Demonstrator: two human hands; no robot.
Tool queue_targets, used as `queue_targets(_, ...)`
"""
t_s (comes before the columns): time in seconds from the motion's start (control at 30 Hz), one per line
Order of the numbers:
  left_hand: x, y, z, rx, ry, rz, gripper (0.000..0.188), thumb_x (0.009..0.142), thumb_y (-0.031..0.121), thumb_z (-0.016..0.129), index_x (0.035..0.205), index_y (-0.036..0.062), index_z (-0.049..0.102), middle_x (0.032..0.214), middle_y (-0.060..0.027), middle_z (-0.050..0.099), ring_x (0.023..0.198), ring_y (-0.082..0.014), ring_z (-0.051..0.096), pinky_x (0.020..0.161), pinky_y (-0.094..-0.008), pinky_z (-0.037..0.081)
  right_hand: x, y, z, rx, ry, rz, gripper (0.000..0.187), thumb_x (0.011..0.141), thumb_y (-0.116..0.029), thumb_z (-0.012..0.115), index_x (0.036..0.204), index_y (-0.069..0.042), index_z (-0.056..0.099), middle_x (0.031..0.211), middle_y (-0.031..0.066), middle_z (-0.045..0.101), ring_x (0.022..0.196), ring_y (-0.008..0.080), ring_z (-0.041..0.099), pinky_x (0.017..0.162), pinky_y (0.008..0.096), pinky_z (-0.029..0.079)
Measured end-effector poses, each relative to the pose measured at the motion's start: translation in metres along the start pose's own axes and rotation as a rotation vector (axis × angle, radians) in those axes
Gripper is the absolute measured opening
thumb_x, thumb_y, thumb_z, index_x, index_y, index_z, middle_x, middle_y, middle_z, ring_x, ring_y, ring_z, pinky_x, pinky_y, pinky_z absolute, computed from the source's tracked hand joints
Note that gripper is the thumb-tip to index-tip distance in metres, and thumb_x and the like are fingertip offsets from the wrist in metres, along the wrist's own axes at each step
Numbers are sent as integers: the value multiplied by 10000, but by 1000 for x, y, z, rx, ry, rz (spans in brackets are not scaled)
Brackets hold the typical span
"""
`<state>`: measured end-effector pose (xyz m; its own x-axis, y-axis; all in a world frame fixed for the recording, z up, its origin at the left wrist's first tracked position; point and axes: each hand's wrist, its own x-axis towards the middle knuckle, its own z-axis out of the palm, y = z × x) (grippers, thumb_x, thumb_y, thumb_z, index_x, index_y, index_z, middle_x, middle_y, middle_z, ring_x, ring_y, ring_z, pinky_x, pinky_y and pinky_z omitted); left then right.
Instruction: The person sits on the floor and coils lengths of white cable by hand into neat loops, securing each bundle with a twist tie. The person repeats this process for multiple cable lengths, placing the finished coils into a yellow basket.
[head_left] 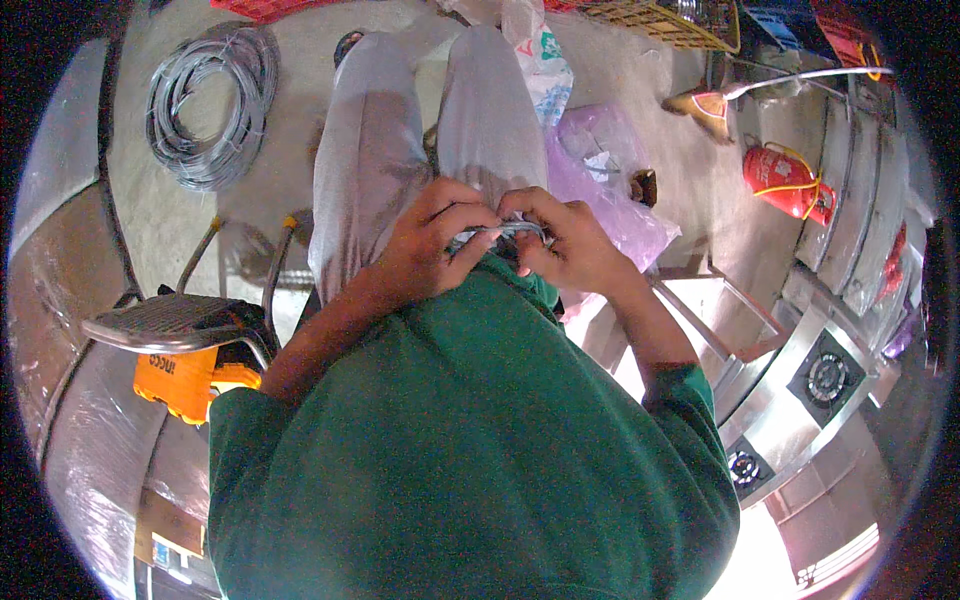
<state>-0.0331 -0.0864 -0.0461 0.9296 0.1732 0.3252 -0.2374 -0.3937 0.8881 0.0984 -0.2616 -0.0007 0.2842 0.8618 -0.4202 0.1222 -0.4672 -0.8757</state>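
Observation:
In front of my waist, over my grey trousers (372,150), both hands are close together on a small grey looped strand (522,228), which looks like cord or wire. My left hand (430,238) pinches its left end between thumb and fingers. On the other side, the curled thumb and fingers of my right hand (580,245) grip the right part. The fingers hide much of the strand, so its exact kind is unclear. Below it lies the hem of my green shirt (470,420).
A coil of grey wire (163,125) lies on the floor at far left. Nearer stand a metal-framed chair (175,338) and an orange case (170,382). Rightward are a purple plastic bag (640,230), a broom (712,112), a red cylinder (780,182) and a gas stove (795,415).

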Motion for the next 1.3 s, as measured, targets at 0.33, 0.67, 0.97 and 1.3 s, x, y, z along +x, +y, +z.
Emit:
queue_targets(0.33, -4, -11, -4, -44, -54, -42, 253, 774, 51, 752, 981, 94, 613, 934, -88, 601, 866, -283, 620, 762, -368, 519, 28, 10, -22, -174, -81, -325, 267, 731, -80, 619, 997, -59, 594, 772, 113, 626, 633, 258, 658, 600, 359, 524)
queue_targets(0.67, 2, -19, -10, -66, -61, -41, 178, 836, 117, 706, 977, 85, 603, 991, -111, 580, 923, -312, 590, 791, -417, 493, 47, 6, -26, -209, -114, -188, 238, 670, -106, 683, 893, -76, 606, 678, 87, 570, 568, 204, 578, 546, 328, 466)
queue_targets(0.97, 7, -10, -8, -136, -11, -143, 145, 844, 129, 700, 965, 87, 632, 970, -111, 601, 903, -301, 601, 796, -411, 492, 61, -3, -41, -27, -303, -248, 204, 679, -110, 692, 832, -61, 567, 686, 55, 559, 622, 156, 555, 569, 335, 451)
queue_targets(1.3, 2, -33, -2, -206, -82, -237, 195, 773, 109, 764, 934, 82, 657, 937, -114, 645, 899, -294, 624, 815, -395, 501, 77, 25, -50, 87, -527, -291, 324, 1029, -338, 465, 1039, -59, 630, 906, 54, 613, 870, 171, 574, 780, 330, 470)
